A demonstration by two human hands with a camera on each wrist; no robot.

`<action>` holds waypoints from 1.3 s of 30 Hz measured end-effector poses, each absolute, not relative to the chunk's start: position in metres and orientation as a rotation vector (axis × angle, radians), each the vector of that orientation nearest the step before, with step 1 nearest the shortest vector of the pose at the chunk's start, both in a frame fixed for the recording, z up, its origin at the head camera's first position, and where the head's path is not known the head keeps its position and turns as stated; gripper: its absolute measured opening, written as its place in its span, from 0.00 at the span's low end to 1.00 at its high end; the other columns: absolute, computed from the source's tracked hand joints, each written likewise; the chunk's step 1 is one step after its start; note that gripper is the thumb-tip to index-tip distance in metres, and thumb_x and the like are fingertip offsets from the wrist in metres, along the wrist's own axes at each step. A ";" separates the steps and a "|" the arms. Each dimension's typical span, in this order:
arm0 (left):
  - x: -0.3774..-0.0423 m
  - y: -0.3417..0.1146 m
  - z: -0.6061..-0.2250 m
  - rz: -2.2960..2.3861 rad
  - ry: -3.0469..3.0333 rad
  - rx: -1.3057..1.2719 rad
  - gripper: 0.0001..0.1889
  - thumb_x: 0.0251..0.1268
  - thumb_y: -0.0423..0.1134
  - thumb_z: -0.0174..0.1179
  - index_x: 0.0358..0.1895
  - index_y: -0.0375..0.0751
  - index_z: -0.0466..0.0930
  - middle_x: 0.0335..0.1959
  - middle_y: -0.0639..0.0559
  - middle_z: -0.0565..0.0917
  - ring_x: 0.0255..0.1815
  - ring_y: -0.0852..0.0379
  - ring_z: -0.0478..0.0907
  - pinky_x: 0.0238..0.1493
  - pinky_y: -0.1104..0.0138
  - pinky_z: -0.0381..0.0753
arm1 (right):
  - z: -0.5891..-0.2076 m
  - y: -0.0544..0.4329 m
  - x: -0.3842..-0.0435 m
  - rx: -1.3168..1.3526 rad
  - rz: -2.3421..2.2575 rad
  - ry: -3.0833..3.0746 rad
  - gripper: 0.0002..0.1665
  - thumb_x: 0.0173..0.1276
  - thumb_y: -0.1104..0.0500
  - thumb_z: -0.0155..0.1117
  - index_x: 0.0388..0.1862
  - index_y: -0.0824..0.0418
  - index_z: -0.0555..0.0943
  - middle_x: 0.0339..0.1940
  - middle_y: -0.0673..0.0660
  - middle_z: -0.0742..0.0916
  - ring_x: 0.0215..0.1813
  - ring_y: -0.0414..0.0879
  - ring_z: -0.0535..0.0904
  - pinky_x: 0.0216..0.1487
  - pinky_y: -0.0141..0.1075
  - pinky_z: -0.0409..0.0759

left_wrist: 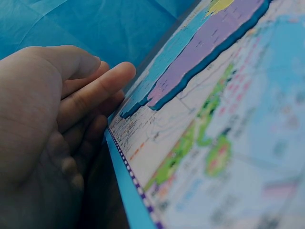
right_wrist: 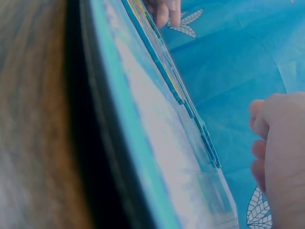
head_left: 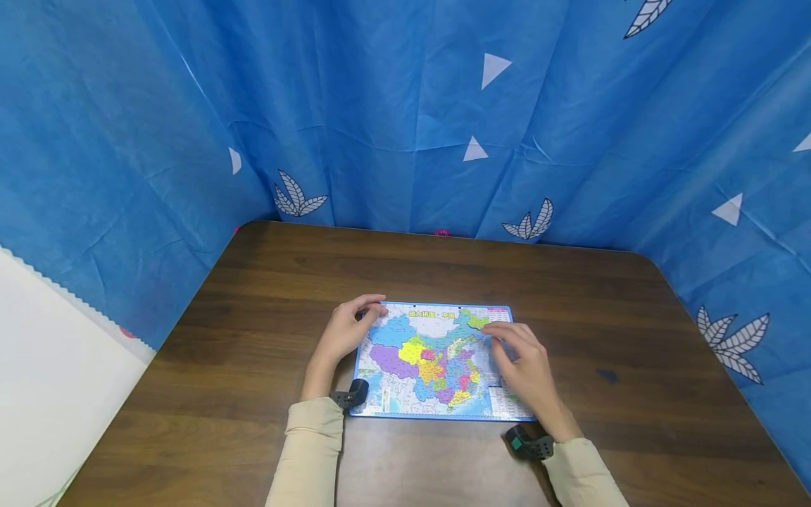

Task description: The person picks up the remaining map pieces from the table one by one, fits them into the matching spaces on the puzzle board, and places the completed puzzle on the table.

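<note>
A colourful map puzzle board (head_left: 405,394) with a blue rim lies flat on the brown table (head_left: 253,317), close to me. My left hand (head_left: 345,331) is at its upper left corner, thumb and curled fingers closed on the edge. In the left wrist view that hand (left_wrist: 43,119) lies right against the board's rim (left_wrist: 125,164). My right hand (head_left: 522,359) hovers over the board's right part, its loosely bent fingers reaching the pieces near the upper right. In the right wrist view the right hand (right_wrist: 281,143) holds nothing above the board (right_wrist: 157,143).
A blue curtain (head_left: 405,105) with white leaves and triangles closes in the table's back and both sides. A small dark mark (head_left: 607,375) is on the table right of the board. Black wrist cameras (head_left: 351,394) (head_left: 529,445) sit at both cuffs.
</note>
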State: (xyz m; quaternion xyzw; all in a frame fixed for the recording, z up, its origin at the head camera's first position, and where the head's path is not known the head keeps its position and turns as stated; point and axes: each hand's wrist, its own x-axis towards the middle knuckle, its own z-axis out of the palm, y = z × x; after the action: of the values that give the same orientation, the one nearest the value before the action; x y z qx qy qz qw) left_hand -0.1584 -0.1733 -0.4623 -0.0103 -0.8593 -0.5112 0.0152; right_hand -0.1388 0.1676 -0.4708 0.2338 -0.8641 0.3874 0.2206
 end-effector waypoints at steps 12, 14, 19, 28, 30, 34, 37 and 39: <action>-0.153 -0.176 -0.468 -1.614 -2.663 -0.013 0.17 0.78 0.45 0.57 0.64 0.50 0.82 0.50 0.52 0.89 0.63 0.48 0.78 0.70 0.46 0.71 | -0.474 0.165 -0.134 0.716 1.071 -2.532 0.14 0.65 0.69 0.71 0.47 0.55 0.90 0.51 0.48 0.90 0.59 0.49 0.84 0.65 0.18 0.68; -0.153 -0.177 -0.469 -1.619 -2.659 -0.014 0.17 0.79 0.45 0.57 0.64 0.50 0.82 0.50 0.52 0.89 0.63 0.48 0.78 0.71 0.46 0.71 | -0.474 0.165 -0.133 0.729 1.061 -2.596 0.14 0.67 0.68 0.71 0.47 0.52 0.90 0.52 0.47 0.90 0.60 0.48 0.84 0.65 0.23 0.73; -0.151 -0.178 -0.469 -1.630 -2.658 -0.008 0.17 0.78 0.45 0.57 0.64 0.50 0.82 0.50 0.53 0.89 0.64 0.48 0.77 0.71 0.46 0.71 | -0.474 0.164 -0.131 0.716 1.039 -2.696 0.14 0.69 0.64 0.70 0.48 0.47 0.89 0.52 0.44 0.89 0.60 0.46 0.84 0.61 0.44 0.83; -0.151 -0.181 -0.467 -1.638 -2.655 -0.030 0.18 0.78 0.43 0.57 0.65 0.48 0.81 0.50 0.52 0.89 0.63 0.48 0.78 0.70 0.46 0.72 | -0.473 0.161 -0.132 0.726 1.055 -2.729 0.13 0.70 0.64 0.69 0.48 0.47 0.89 0.52 0.46 0.90 0.60 0.47 0.84 0.61 0.51 0.82; -0.153 -0.182 -0.466 -1.631 -2.660 -0.035 0.17 0.78 0.43 0.57 0.65 0.48 0.81 0.50 0.52 0.89 0.63 0.48 0.78 0.70 0.46 0.72 | -0.472 0.160 -0.133 0.724 1.066 -2.722 0.13 0.70 0.64 0.69 0.47 0.47 0.89 0.52 0.45 0.90 0.60 0.47 0.84 0.61 0.50 0.82; -0.158 -0.182 -0.460 -1.617 -2.660 -0.058 0.17 0.78 0.43 0.57 0.65 0.48 0.81 0.51 0.51 0.89 0.63 0.47 0.78 0.70 0.46 0.73 | -0.471 0.159 -0.135 0.715 1.058 -2.702 0.13 0.71 0.64 0.68 0.47 0.48 0.90 0.51 0.45 0.90 0.61 0.46 0.83 0.62 0.46 0.82; -0.160 -0.180 -0.457 -1.619 -2.660 -0.079 0.17 0.78 0.43 0.57 0.65 0.48 0.81 0.51 0.51 0.89 0.63 0.47 0.78 0.70 0.47 0.72 | -0.469 0.160 -0.136 0.703 1.051 -2.701 0.13 0.71 0.65 0.68 0.47 0.48 0.90 0.51 0.45 0.90 0.61 0.47 0.83 0.62 0.41 0.81; -0.161 -0.180 -0.456 -1.625 -2.664 -0.084 0.18 0.78 0.43 0.57 0.65 0.48 0.81 0.52 0.51 0.89 0.64 0.47 0.78 0.70 0.47 0.72 | -0.468 0.162 -0.135 0.699 1.048 -2.704 0.13 0.71 0.65 0.68 0.47 0.48 0.90 0.51 0.45 0.90 0.61 0.47 0.83 0.62 0.38 0.81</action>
State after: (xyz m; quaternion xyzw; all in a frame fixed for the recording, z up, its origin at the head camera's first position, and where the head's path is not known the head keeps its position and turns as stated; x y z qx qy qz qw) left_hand -0.1612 -0.1795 -0.4562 -0.0270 -0.8535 -0.5204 0.0099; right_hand -0.1352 0.1615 -0.4678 0.2338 -0.9035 0.3503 0.0792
